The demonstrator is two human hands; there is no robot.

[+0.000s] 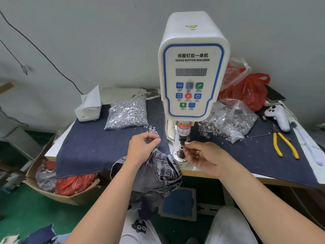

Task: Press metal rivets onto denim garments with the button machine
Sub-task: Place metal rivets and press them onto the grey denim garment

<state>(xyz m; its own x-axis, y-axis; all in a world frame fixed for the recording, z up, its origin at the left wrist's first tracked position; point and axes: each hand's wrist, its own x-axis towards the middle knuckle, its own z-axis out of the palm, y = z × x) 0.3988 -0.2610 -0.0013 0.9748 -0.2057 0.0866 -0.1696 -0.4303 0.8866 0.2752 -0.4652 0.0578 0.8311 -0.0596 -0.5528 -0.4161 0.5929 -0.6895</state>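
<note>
Loading stage at the button machine (192, 67). Right hand (202, 156) is at the lower die (181, 150), thumb and forefinger pinched together just beside its top, apparently seating a small rivet part there; the piece itself is too small to make out, so whether it is already down on the die or still between the fingertips I cannot tell. Upper punch (182, 140) hangs directly above, a short gap between it and the die, fingers close under it. Left hand (142, 147) is curled, pinching a few small bright rivets at the fingertips, with the edge of the denim garment (158, 171) caught under it; the garment droops off the table edge toward the lap and is not yet over the die. Loose rivets lie on the blue cloth (91, 147) just beyond the left hand, more in the clear bag (126, 113) behind. To do this step well, I judge: set the part square and fully down on the die, check that it does not rock, draw the fingers clear of the punch before any press, then bring the denim flat over the die, one layer, mark centred, no fold trapped. Warning label on the punch housing is a fair reminder.
</note>
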